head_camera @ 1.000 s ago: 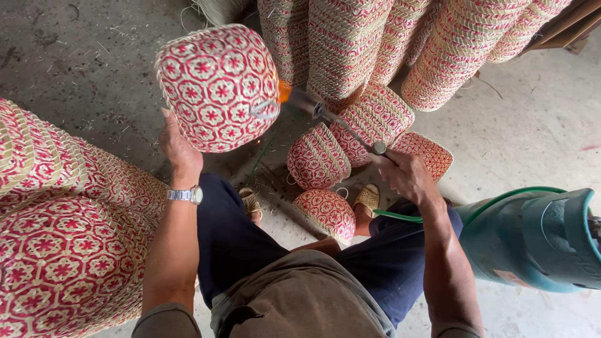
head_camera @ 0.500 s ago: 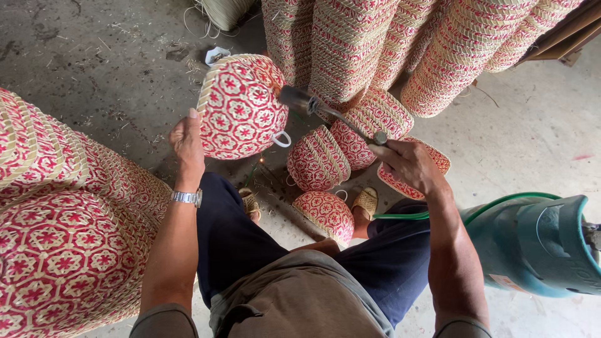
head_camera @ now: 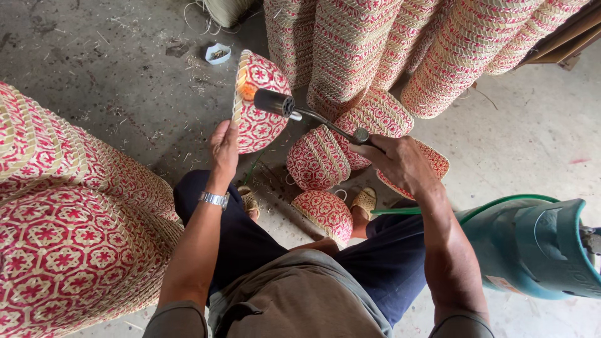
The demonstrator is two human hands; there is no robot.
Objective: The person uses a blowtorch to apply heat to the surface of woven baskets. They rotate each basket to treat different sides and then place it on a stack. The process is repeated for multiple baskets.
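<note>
Seated on the concrete floor (head_camera: 125, 75), a person singes a woven basket with a gas torch.

Largest first: stacked red-and-straw woven baskets (head_camera: 69, 238) rise on the left and lean in rows (head_camera: 350, 50) ahead, with a teal gas cylinder (head_camera: 532, 244) at the right. Smaller finished baskets (head_camera: 318, 159) lie between the feet. The left hand (head_camera: 224, 145) holds the small woven basket (head_camera: 258, 103) up in front, its grip closed on the lower rim. The right hand (head_camera: 397, 161) is wrapped tight around the torch (head_camera: 300, 112), whose nozzle touches flame to the rim. Doing this well likely means brushing the flame lightly along stray fibres, turning the basket steadily, fingers well away.
</note>
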